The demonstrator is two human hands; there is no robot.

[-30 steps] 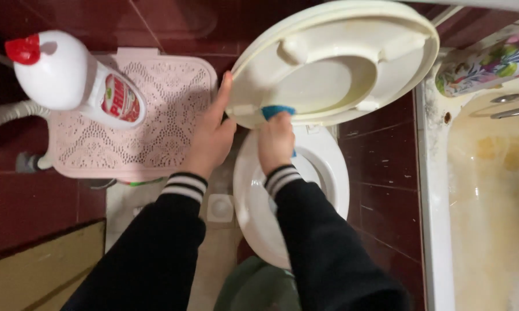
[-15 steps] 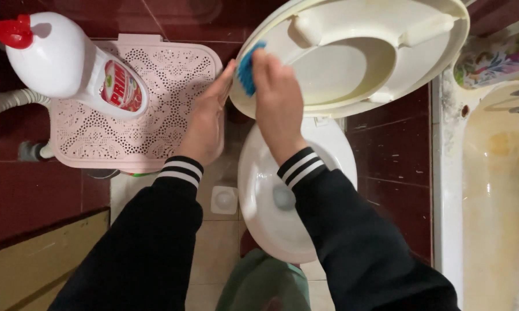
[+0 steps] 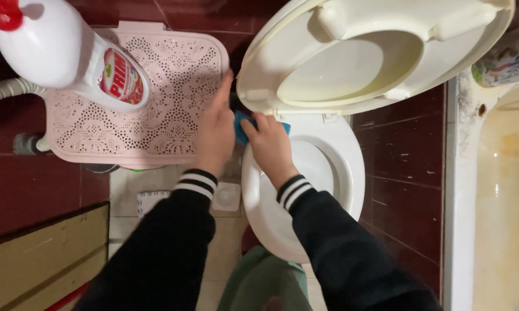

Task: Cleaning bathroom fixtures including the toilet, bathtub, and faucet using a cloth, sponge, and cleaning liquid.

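Right hand wiping with a blue sponge under the raised toilet seat

The right hand [image 3: 269,148] is closed around a blue sponge [image 3: 242,125], pressing it against the rim of the toilet bowl [image 3: 328,173] just beneath the lifted toilet seat [image 3: 374,55]; the left hand [image 3: 216,129], fingers together and extended, rests flat against the seat's left edge, beside a pink perforated basket [image 3: 155,115] with a white cleaner bottle [image 3: 63,52] above it
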